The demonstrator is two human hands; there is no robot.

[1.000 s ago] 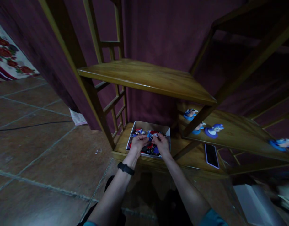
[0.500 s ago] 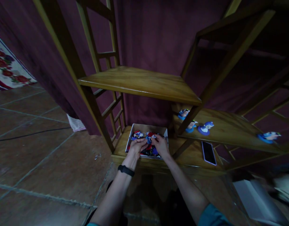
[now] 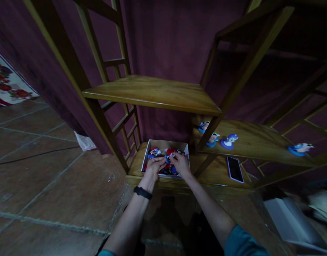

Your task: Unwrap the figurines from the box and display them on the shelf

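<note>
- Two bare hands meet over an open box (image 3: 168, 144): left hand (image 3: 154, 166) and right hand (image 3: 180, 165) both pinch one small blue item (image 3: 168, 159), fingers nearly closed.
- Small blue item sits between the fingertips, above jumbled contents (image 3: 155, 152); its form appears too small to judge.
- Open box rests on the lower shelf (image 3: 138, 164), left of a phone (image 3: 235, 170).
- Four figurines (image 3: 229, 141) occupy the raised shelf (image 3: 255, 142).

A wooden shelf unit (image 3: 152, 92) stands before a dark maroon curtain (image 3: 163, 42) on a dimly lit, brown tiled floor (image 3: 59, 199), with a flowered cloth (image 3: 9, 83) hanging at far left.
</note>
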